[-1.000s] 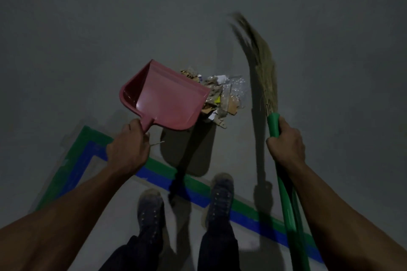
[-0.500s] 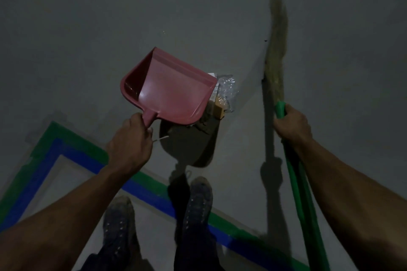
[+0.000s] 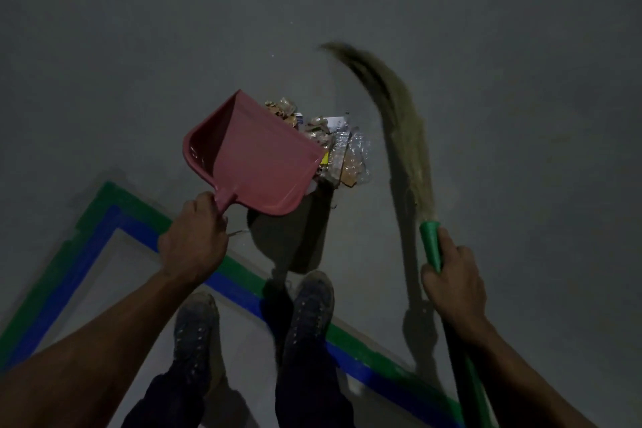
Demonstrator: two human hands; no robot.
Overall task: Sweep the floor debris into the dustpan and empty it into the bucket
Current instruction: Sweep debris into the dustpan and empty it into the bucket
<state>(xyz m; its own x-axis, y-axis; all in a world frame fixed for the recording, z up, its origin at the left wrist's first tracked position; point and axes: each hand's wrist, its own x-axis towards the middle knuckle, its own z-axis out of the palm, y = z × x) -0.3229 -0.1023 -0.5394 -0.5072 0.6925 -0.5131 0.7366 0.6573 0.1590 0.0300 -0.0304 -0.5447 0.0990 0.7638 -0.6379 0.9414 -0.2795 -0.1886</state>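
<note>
A pink dustpan (image 3: 250,156) hangs tilted above the grey floor, its open lip toward the right. My left hand (image 3: 194,240) grips its short handle. Just past the lip lies a pile of debris (image 3: 333,146): paper scraps, cardboard bits and clear plastic wrap. My right hand (image 3: 451,278) grips the green handle of a grass broom (image 3: 399,115). The broom's bristles curve up and to the left beyond the pile, blurred. No bucket is in view.
Green and blue tape lines (image 3: 104,219) form a corner on the floor at lower left and run under my two dark shoes (image 3: 312,302). Dim grey floor (image 3: 521,80) spreads all around. The dustpan's shadow lies below it.
The broom's bristles have swung from straight ahead to curving left beyond the pile. More of the debris shows beside the dustpan's lip than half a second ago.
</note>
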